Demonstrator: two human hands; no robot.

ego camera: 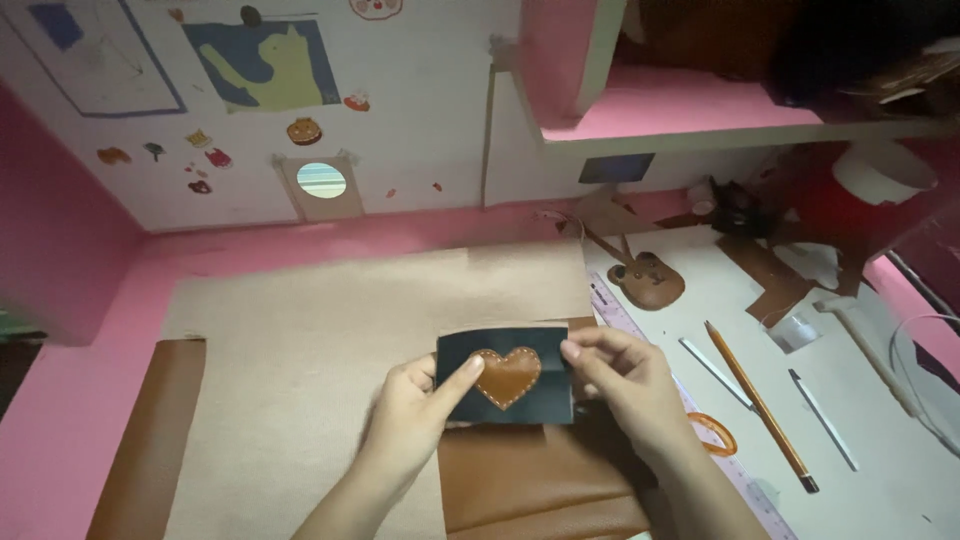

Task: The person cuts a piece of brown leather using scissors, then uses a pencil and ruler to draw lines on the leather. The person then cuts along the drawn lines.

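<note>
Two hands: both on one dark leather patch [505, 375], held just above the desk, centre of view.
L hand [410, 415]: fingers curled under the patch's L edge, thumb laid flat across its front, tip touching the heart. Closed in a pinch on the patch.
R hand [625, 385]: thumb + fingertips nipping the patch's top R corner at abt 1 o'clock; rest of fingers bent behind. Also shut on the patch.
Patch: rectangular, dark navy/black, smooth matte face, straight-cut edges.
Heart [508, 376]: tan leather, sits mid-patch, pale stitch dots round its outline.
Brown leather sheet [540, 480]: at 6 o'clock under hands, smooth w/ slight sheen, lower edge folded or rolled.
Kraft paper [320, 340]: big beige sheet, fine woven-look texture, spreads 9 to 12 o'clock beneath the work.
Leather roll [150, 440]: brown, long strip, far 8 o'clock, on paper's L edge.
Ruler [700, 440]: clear purple plastic, runs diagonally at 3-5 o'clock, passing under R wrist.
Orange loop [715, 432]: small, plastic-looking, just beside R wrist; kind unclear.
Pencil [760, 405]: long, orange-brown, 3 o'clock, diagonal.
Bear piece [648, 280]: brown leather, rounded ears, 1 o'clock.
Desk [60, 420]: pink surface.
</note>
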